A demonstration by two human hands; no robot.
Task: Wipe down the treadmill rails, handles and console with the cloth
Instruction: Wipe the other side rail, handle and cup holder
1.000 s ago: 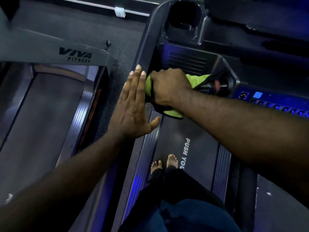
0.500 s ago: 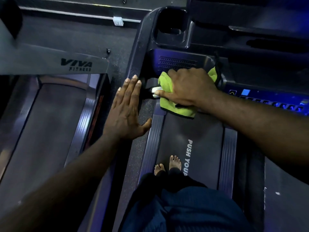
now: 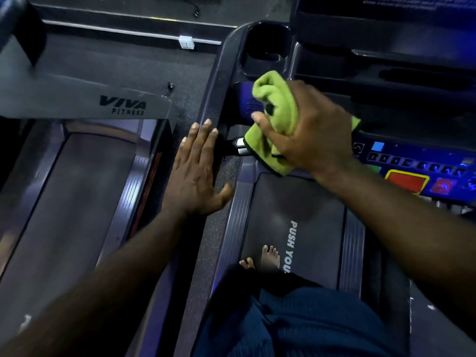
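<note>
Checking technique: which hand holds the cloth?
The right hand grips the green cloth; the left hand is flat, fingers straight, holding nothing.

**Dim gym interior seen through 1 head-worn wide-angle lens**

Illumination is low and cool, with a blue-violet cast throughout. The strongest sources are the glowing blue button strip (image 3: pixel 422 164) and the red and yellow panel (image 3: pixel 407 181) on the dark treadmill console (image 3: pixel 373 99). The crumpled lime-green microfibre cloth (image 3: pixel 277 106) is the brightest, most saturated surface. The right hand (image 3: pixel 314 135) gripping it is slightly motion-blurred, while the flat left hand (image 3: pixel 195 176) is sharper. The upper right sinks into near-black shadow. Straight edges bow toward the frame borders, and both forearms at the lower corners are soft.
</note>
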